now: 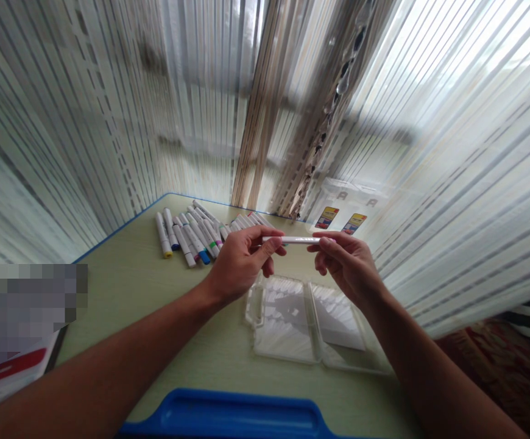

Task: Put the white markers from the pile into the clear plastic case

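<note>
Both my hands hold one white marker (295, 239) level above the table, one hand at each end. My left hand (242, 259) pinches its left end with fingers and thumb. My right hand (345, 262) pinches the right end, where a bit of pink shows. Beneath them an open clear plastic case (310, 323) lies flat on the pale green table (155, 286). Several white markers with coloured caps (192, 235) lie in a loose row at the table's far left.
Striped sheer curtains (429, 183) hang close around the table's far and right sides. Two clear packs with yellow labels (342, 216) stand at the back right. A blue plastic rim (242, 414) runs along the near edge. A white and red object (13, 372) lies at the left.
</note>
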Demonstrator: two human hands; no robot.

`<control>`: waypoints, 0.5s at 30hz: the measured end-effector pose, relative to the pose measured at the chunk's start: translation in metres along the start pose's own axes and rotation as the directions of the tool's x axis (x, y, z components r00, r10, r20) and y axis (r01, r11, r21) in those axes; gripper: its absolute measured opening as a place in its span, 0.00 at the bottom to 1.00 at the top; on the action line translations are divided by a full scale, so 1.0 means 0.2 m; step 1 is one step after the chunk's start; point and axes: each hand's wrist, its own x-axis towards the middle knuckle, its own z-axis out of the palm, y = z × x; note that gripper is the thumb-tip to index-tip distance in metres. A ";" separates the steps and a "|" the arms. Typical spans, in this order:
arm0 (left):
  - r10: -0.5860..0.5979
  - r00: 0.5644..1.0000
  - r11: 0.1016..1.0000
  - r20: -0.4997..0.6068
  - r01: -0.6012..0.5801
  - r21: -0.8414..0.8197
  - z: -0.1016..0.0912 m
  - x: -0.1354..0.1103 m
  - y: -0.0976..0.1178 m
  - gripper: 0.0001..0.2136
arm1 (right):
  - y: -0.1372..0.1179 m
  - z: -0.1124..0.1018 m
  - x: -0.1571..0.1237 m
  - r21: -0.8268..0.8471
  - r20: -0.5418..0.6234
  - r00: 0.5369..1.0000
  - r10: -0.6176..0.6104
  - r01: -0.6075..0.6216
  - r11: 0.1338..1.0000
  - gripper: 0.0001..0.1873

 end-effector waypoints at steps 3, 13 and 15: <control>0.002 1.000 1.000 0.011 -0.002 0.004 0.00 0.00 0.00 0.15 | 0.00 0.00 0.00 0.002 0.012 1.000 0.004 -0.004 1.000 0.09; -0.076 0.990 0.975 0.118 0.099 -0.199 0.01 -0.02 0.02 0.16 | 0.00 -0.01 0.01 0.028 -0.030 0.999 0.020 -0.019 0.999 0.10; -0.076 0.989 0.969 0.128 0.103 -0.223 0.01 -0.02 0.02 0.16 | 0.00 -0.02 0.02 0.031 -0.040 0.999 0.028 -0.027 0.999 0.10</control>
